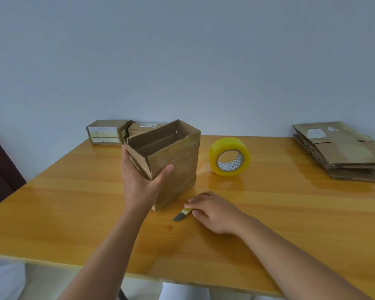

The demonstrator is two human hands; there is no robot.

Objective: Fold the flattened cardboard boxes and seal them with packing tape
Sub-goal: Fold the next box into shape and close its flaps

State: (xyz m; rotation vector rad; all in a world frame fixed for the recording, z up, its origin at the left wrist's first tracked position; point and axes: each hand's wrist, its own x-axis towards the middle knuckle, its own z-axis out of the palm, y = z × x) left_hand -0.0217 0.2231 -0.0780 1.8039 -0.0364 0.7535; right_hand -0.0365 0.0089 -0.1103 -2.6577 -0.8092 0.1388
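Left hand (144, 180) grips the box (171, 161) upright, steadying it; at 4 o'clock, right hand (212, 211) seemingly pinches the knife (182, 215) for cutting tape.

Surface: glossy honey-coloured wooden table (268, 224)
On it — open brown cardboard box (178, 167); yellow packing-tape roll (229, 156); small utility knife (182, 215); stack of flattened cardboard (342, 152); two folded boxes (105, 132)

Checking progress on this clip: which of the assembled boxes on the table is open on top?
The box gripped by the left hand, mid-table: its interior shows. The two boxes by the wall are closed.
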